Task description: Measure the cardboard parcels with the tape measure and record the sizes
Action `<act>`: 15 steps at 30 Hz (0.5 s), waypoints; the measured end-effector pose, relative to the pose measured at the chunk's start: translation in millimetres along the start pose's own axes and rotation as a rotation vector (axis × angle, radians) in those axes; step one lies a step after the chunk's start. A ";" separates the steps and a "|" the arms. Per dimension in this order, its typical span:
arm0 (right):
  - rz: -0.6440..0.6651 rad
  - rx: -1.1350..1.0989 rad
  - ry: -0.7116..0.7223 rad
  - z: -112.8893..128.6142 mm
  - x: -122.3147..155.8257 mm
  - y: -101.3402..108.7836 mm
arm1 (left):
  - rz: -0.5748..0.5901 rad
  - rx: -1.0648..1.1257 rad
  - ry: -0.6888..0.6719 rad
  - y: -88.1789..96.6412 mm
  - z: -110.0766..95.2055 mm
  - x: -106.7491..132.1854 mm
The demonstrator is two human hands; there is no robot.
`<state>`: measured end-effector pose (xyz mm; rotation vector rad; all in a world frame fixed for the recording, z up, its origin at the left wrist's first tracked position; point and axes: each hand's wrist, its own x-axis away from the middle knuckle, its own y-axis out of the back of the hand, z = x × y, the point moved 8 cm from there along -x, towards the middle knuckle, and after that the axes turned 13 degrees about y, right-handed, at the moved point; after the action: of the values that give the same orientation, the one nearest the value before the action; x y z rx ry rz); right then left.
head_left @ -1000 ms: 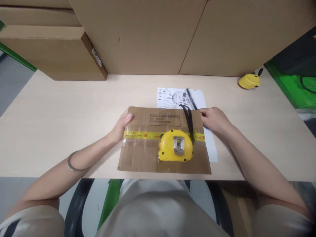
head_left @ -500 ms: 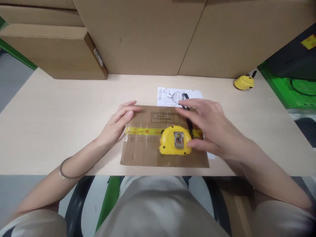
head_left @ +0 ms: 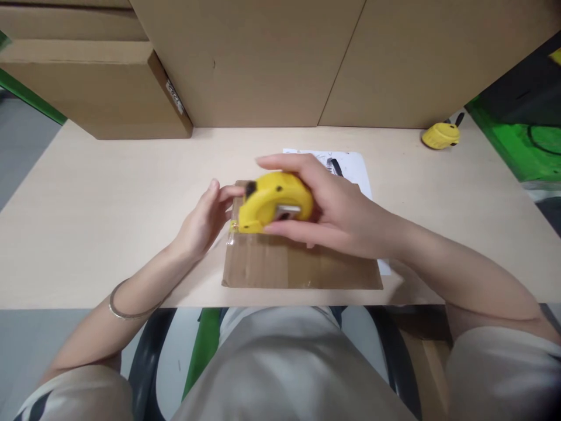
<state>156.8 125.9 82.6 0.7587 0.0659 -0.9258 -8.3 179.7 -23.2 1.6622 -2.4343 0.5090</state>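
My right hand [head_left: 337, 210] grips a yellow tape measure [head_left: 269, 207] and holds it lifted over the left part of a flat cardboard piece [head_left: 302, 266] with yellow tape across it. My left hand [head_left: 204, 219] sits at the cardboard's left edge, fingers partly curled and reaching toward the tape measure's front end, with nothing clearly in them. A printed white sheet [head_left: 355, 166] lies under the cardboard's far right corner. All of this rests on a pale wooden table [head_left: 87, 222].
Large cardboard boxes [head_left: 263, 64] stand along the back of the table, with a smaller box [head_left: 96, 88] at the back left. A second yellow tape measure [head_left: 440, 135] lies at the back right. A green surface [head_left: 517, 146] is off the right edge.
My right hand left the cardboard's right edge, closed on the tape measure and lifted it leftward. My left hand let go of the edge and opened toward it.
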 end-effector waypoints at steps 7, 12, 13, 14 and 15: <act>0.264 0.453 -0.027 -0.9 -36.6 -29.5 | -0.019 -0.017 -0.036 3.6 0.1 -1.2; 0.107 0.459 -0.012 -9.7 3.4 7.6 | 0.057 -0.238 -0.067 3.9 -6.0 3.1; 0.063 0.459 -0.041 -13.0 18.7 21.0 | 0.068 -0.275 -0.075 3.4 -7.6 4.0; 0.013 0.462 -0.074 -15.9 35.9 35.5 | 0.077 -0.300 -0.080 3.0 -8.8 4.5; -0.028 0.466 -0.125 -19.7 54.7 49.8 | 0.077 -0.312 -0.080 3.0 -9.6 4.7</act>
<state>232.7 118.1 76.2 1.1286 -0.2575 -1.0272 -13.5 180.1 -13.5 1.4905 -2.4848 0.0653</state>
